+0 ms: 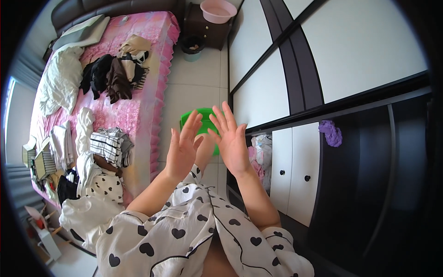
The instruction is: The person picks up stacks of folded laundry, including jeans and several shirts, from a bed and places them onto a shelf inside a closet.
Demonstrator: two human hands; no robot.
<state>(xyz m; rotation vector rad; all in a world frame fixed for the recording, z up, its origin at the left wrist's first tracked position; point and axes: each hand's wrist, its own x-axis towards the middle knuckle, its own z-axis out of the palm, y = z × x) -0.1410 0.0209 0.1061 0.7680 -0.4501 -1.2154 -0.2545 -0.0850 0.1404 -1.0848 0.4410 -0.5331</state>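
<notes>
Both my hands are raised in front of me, palms showing and holding nothing. The fingers of my left hand (183, 149) are spread a little, near the bed side. My right hand (230, 142) has its fingers apart, on the wardrobe side. Below and behind them is a green plastic basin or stool (207, 114), partly hidden by the hands and my leg. To the left, the bed (145, 114) with a pink patterned cover bears folded striped clothes (107, 143), a heart-print garment (104, 187) and a heap of dark clothes (110, 76).
A wardrobe (258, 90) with white sliding panels runs along the right. Clothes (261, 155) fill its open compartment beside small white doors (294, 173); a purple cloth bundle (330, 133) lies nearby. A trash bin (192, 52) stands by the nightstand (211, 34), which carries a pink basin (218, 12).
</notes>
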